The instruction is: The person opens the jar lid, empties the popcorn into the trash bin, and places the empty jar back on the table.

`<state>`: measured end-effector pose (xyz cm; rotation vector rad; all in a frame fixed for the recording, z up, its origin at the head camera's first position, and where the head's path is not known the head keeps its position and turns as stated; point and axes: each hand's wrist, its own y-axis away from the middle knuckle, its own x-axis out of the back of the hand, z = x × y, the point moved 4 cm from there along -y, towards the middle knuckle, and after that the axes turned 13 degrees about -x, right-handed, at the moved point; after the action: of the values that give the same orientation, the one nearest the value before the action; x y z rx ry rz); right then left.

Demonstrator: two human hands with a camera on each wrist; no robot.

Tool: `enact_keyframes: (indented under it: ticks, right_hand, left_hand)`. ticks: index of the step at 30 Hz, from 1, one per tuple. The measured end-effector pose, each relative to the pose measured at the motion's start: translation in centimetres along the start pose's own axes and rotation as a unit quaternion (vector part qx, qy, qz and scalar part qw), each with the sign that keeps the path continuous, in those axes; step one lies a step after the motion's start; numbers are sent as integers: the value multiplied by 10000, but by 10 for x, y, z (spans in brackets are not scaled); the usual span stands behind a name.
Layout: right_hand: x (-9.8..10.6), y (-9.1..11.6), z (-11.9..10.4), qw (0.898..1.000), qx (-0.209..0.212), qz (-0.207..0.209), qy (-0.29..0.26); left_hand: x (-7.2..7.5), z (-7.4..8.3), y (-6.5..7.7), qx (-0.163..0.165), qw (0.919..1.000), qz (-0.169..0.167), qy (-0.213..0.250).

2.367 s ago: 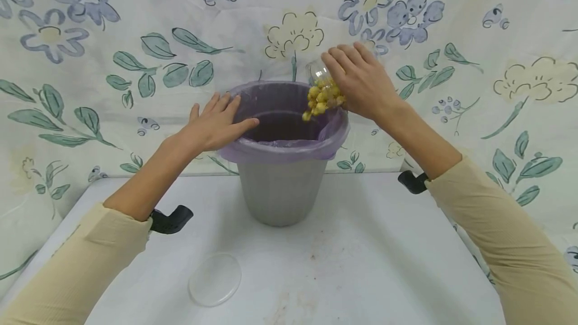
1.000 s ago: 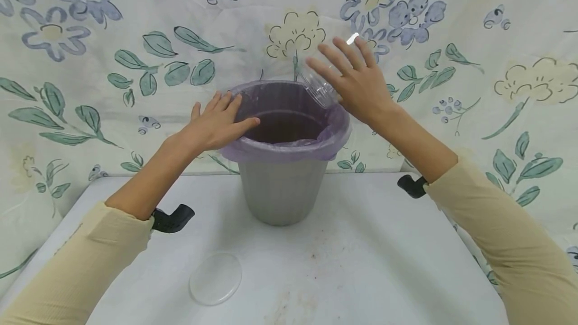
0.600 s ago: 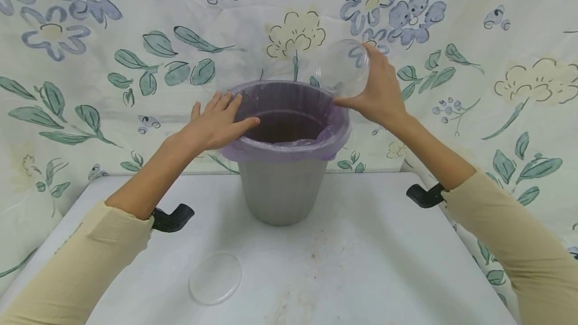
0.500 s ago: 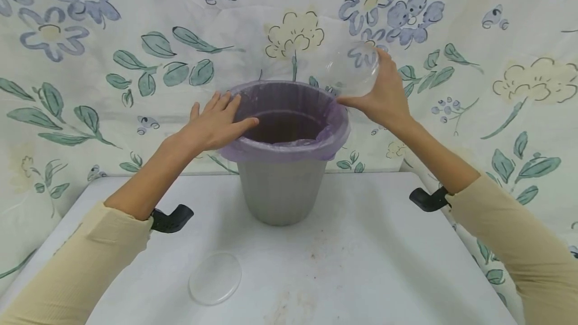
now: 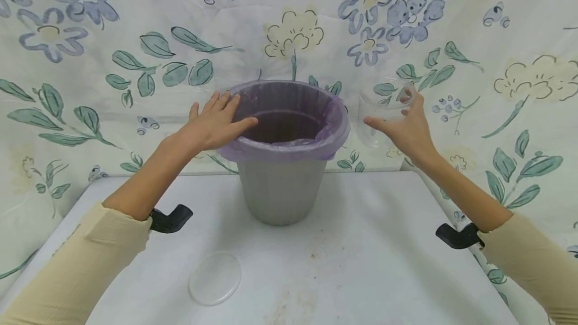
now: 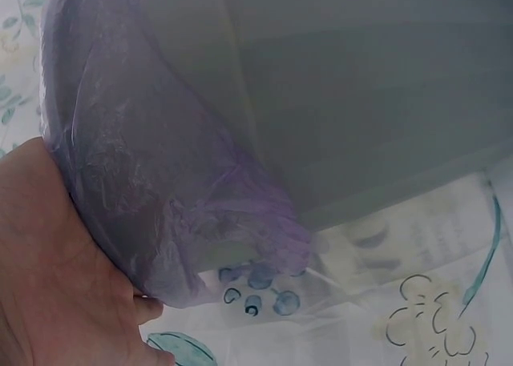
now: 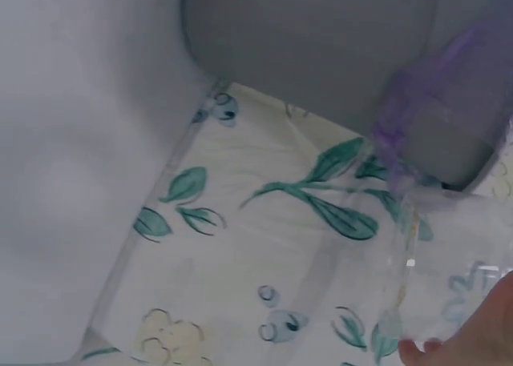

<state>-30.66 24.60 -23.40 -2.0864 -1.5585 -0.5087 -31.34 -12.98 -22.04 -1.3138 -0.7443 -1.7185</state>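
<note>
A grey bin (image 5: 282,192) lined with a purple plastic bag (image 5: 284,152) stands upright on the white table. My left hand (image 5: 214,122) rests on the bin's left rim, fingers spread and straight; the left wrist view has the palm against the bag's folded edge. To the right of the bin, my right hand (image 5: 410,127) grips a clear see-through jar (image 5: 384,107) in the air, apart from the rim. No yellow pieces show inside the jar (image 7: 449,246). The bin's bottom is dark, so its contents are hidden.
A clear round lid (image 5: 214,279) lies flat on the white table (image 5: 375,260) at front left. Small brownish specks and smears mark the table before the bin. Flower-printed cloth (image 5: 149,4) hangs behind and at the sides.
Yellow round pieces fell from the tipped jar over the bin, leaving it see-through. My right hand then turned the jar and moved it right and down, off the bin. My left hand stayed put.
</note>
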Motion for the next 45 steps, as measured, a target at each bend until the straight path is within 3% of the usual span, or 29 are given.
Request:
enact_keyframes:
  ticks: [10, 23, 34, 45]
  right_hand:
    - [5, 41, 47, 9989, -242, -324, -234]
    - [-7, 87, 104, 9971, -251, -521, 499]
    - [-24, 117, 142, 9934, -536, -914, 433]
    - [-45, 133, 177, 9914, -676, -1106, 180]
  left_hand:
    - [0, 1, 0, -33, 10000, -36, -13]
    - [-1, -1, -1, -80, 9999, -59, -32]
    - [-1, -1, -2, -87, 9999, -76, -33]
    - [-1, -1, -1, -113, 9999, -42, 46]
